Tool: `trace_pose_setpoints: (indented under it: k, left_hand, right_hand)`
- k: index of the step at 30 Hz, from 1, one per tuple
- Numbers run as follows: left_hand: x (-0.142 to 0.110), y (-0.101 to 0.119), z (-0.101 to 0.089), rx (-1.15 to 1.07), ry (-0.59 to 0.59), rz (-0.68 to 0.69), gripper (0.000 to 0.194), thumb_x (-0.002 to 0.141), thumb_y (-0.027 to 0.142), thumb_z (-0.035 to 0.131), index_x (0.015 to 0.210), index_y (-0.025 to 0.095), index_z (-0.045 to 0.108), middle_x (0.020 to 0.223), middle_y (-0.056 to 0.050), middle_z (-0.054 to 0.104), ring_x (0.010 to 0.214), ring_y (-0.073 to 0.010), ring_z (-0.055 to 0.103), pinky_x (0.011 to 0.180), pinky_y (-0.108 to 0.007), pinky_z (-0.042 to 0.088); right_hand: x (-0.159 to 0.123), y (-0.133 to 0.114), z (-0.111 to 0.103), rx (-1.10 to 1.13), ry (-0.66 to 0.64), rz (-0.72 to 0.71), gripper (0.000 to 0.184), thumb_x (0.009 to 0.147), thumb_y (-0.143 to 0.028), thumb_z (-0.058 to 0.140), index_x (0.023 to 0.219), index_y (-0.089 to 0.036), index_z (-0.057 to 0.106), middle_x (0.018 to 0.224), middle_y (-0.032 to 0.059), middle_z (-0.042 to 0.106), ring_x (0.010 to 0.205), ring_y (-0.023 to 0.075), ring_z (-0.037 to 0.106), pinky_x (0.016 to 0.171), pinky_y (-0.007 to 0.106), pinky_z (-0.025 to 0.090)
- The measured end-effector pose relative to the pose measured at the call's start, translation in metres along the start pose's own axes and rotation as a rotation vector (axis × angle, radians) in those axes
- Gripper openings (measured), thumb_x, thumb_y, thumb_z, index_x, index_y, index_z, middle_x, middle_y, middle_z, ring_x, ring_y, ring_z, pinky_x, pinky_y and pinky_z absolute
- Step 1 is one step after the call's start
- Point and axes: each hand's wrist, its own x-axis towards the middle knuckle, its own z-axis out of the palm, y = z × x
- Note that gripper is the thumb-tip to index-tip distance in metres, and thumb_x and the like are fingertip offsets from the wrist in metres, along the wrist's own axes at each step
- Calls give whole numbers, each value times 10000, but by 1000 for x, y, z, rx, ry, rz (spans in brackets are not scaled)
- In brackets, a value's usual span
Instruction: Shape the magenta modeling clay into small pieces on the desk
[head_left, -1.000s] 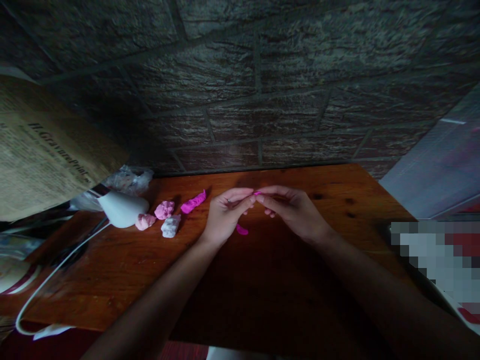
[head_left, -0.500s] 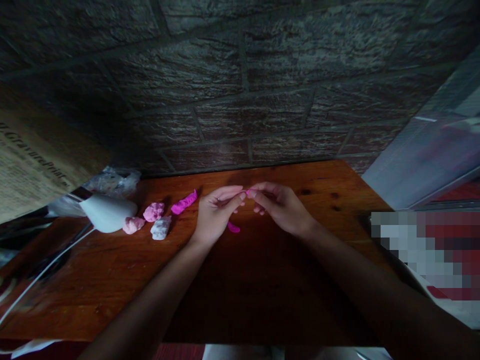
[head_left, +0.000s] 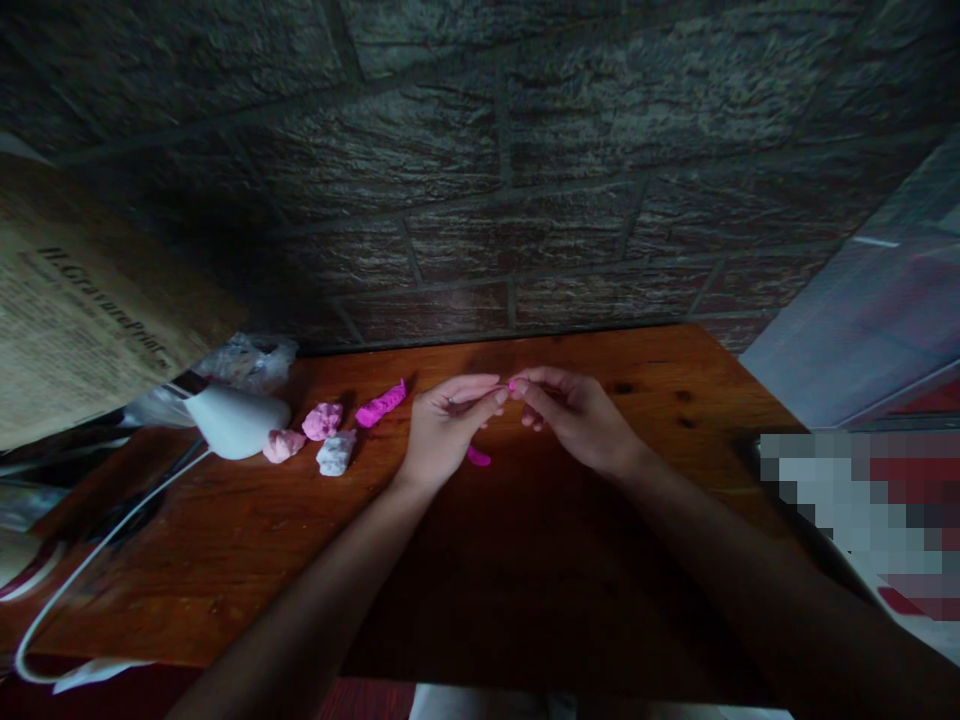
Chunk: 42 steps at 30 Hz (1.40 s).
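A tiny piece of bright pink modelling clay (head_left: pixel 513 385) sits between the fingertips of both hands, above the wooden table. My left hand (head_left: pixel 454 425) is closed, its thumb and fingers pinched at the left side of the piece. From the other side, my right hand (head_left: pixel 574 415) pinches the same piece between thumb and index finger. Below my left fingers, a curved magenta clay strip (head_left: pixel 479 457) lies on the tabletop. Left of the hands rest a long magenta clay lump (head_left: pixel 381 403), a pink lump (head_left: pixel 322 421), a pale pink lump (head_left: pixel 283 446) and a whitish lump (head_left: pixel 336 453).
A white lamp-like base (head_left: pixel 238 422) with a white cable (head_left: pixel 124 530) stands at the left of the table (head_left: pixel 247 560), beside crumpled clear plastic (head_left: pixel 259 362) and a printed brown paper shade (head_left: pixel 97 310). A stone-patterned wall (head_left: pixel 450 150) rises behind.
The camera view has swung slightly left, so everything sits further right in the picture. Both hands keep nearly the same pinch on the small clay piece.
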Motion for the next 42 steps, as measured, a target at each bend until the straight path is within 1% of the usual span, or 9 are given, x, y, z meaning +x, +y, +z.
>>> trace_pose_setpoints:
  k: [7,12,18,22,26,29,34,38,42]
  left_hand:
    - [-1,0,0,12,-11,7,270,693,325,909,909,202,804,831,-44,813,689,-148,713,574,-237,541]
    - [-1,0,0,43,-9,-4,297,679,347,913,911,203,798,848,-53,813,709,-171,727,578,-262,555]
    - [1,-2,-1,28,13,-7,302,681,367,909,901,191,799,870,-61,817,699,-166,711,561,-250,538]
    - [2,-1,-1,-16,33,-26,313,660,359,920,890,187,796,849,-56,813,696,-152,696,563,-236,530]
    - [1,2,0,-32,53,-42,312,646,349,924,878,186,792,863,-55,811,696,-140,688,570,-229,529]
    - [0,2,1,-17,50,-43,289,668,343,907,888,193,794,866,-52,810,706,-146,690,579,-240,537]
    - [-1,0,2,-12,17,-25,282,680,338,909,893,193,794,874,-51,814,718,-157,707,570,-239,538]
    - [0,-1,1,19,6,-9,275,685,346,906,895,206,795,869,-50,814,715,-168,712,558,-253,543]
    - [0,-1,0,24,-5,-9,242,694,339,899,876,215,797,846,-41,809,685,-152,692,560,-252,544]
  right_hand:
    - [0,-2,3,45,30,12,389,769,-555,813,917,-196,790,818,25,745,623,113,614,591,252,524]
    - [-1,-2,4,34,19,22,352,783,-525,812,921,-202,785,799,18,732,614,118,612,568,253,512]
    - [-2,-4,4,69,0,20,369,813,-548,778,952,-207,803,790,13,731,615,113,614,579,252,514]
    - [-2,-3,4,82,32,25,375,812,-531,782,981,-197,800,838,22,746,632,111,622,602,260,522]
    - [-2,-2,4,68,54,44,378,798,-522,801,976,-189,795,825,27,741,653,123,631,609,270,524]
    - [-1,-2,4,50,57,28,387,783,-527,811,972,-190,790,800,22,733,656,130,634,614,274,531]
    - [-1,-2,3,20,32,28,367,809,-525,783,938,-182,769,780,22,730,628,127,636,596,267,535]
    - [-2,-2,4,-30,23,-1,355,842,-524,750,946,-185,762,845,38,747,618,122,637,585,265,539]
    - [-3,-2,6,-36,27,-37,355,850,-530,739,943,-189,766,917,54,760,608,112,628,587,268,542]
